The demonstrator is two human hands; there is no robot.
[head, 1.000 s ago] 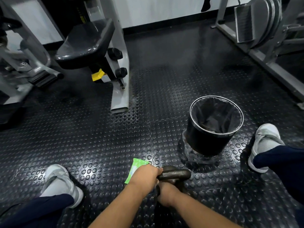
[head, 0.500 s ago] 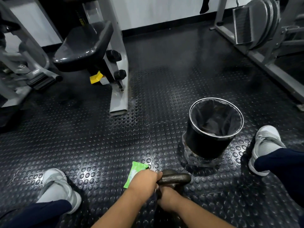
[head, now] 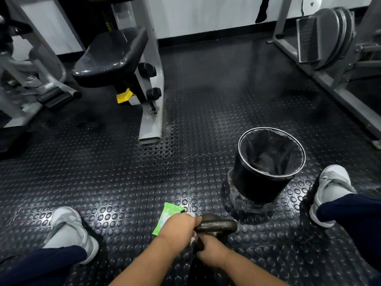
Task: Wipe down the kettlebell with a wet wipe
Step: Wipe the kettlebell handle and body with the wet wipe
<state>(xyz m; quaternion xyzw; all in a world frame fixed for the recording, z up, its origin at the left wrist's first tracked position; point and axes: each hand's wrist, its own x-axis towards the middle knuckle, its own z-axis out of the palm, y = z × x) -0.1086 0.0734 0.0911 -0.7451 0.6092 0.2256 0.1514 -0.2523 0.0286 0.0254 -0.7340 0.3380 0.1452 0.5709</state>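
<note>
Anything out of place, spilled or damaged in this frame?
Nothing serious. Crumpled clear plastic bunches out from under the bin, and the green wipe pack lies loose on the floor beside the left hand, which grips a wipe on the kettlebell handle. No spill or damage shows.

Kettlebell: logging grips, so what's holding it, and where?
The left hand grips the kettlebell handle's left end with a white wipe; right hand grips lower down, spot hidden.

a gym: studded rubber floor, a padded machine seat, weight plates on a rack.
</note>
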